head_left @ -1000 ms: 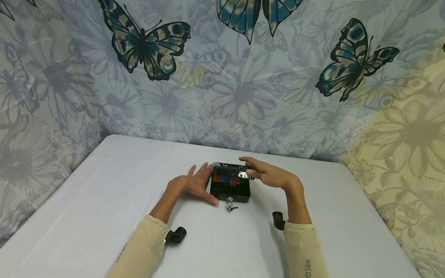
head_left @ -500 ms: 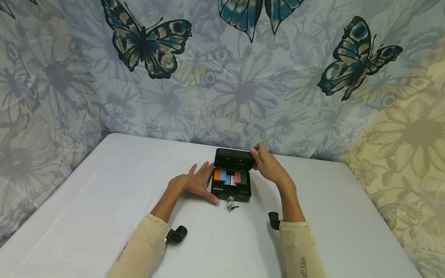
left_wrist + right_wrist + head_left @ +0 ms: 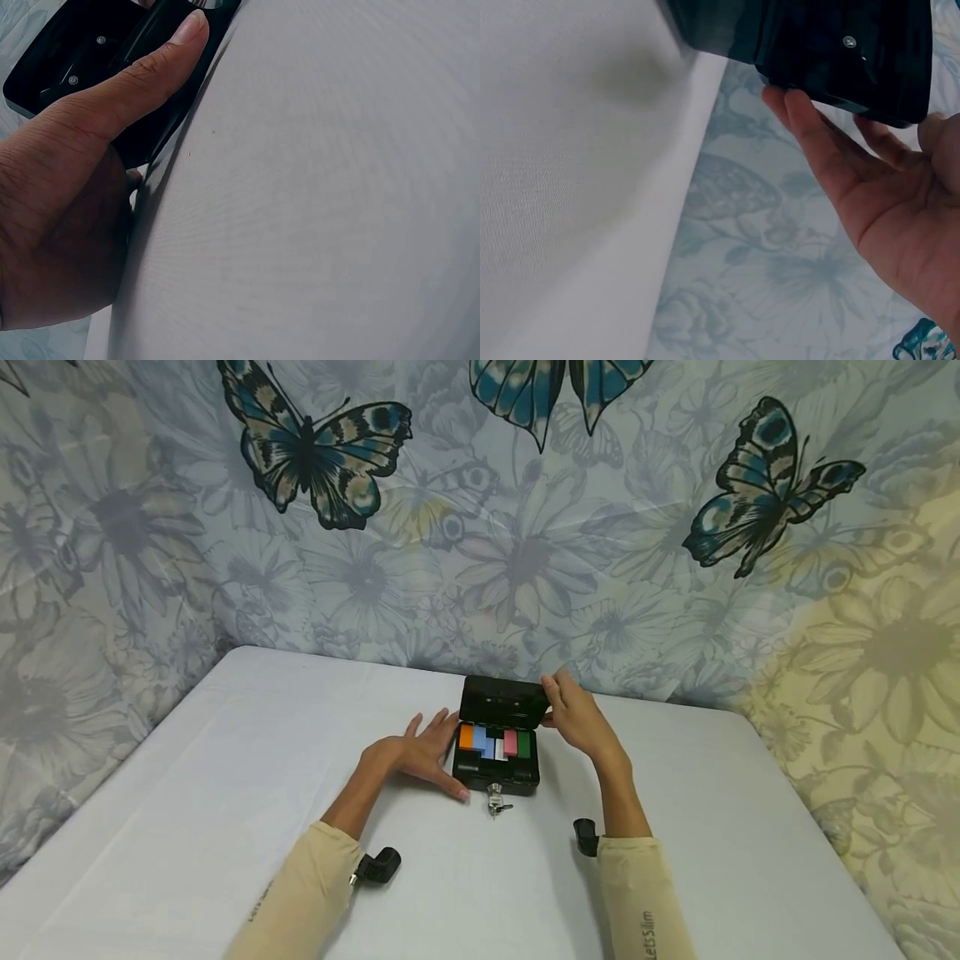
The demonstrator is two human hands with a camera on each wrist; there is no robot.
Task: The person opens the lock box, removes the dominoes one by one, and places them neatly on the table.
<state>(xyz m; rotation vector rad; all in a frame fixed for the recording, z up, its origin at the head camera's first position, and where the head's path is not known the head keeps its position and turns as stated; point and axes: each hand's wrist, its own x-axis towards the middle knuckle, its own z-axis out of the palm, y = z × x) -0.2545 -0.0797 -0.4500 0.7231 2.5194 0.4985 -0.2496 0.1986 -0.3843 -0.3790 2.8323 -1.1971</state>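
I have the black box [image 3: 517, 773] on the bench [image 3: 480, 893] between my left hand [image 3: 420, 758] and my right hand [image 3: 581, 717], its hinge line [image 3: 498, 727] running left to right. The left lies along the box's left side, fingers spread. The right is nearer the raised lid [image 3: 498, 697], fingers touching its right edge; whether they pinch, I can't tell.

Right hand [image 3: 889, 210] at right, palm partly visible, fingers [image 3: 810, 127] touching lower edge of black lid [image 3: 870, 75], thumb at its corner; round silver fitting [image 3: 849, 42] on lid's face. Black box base [image 3: 724, 26] adjoins lid at top, cropped by frame. White tabletop [image 3: 570, 225] fills left, soft shadow on it; pale blue floral backdrop [image 3: 735, 277] past its slanted edge, teal butterfly print [image 3: 928, 343] bottom right.
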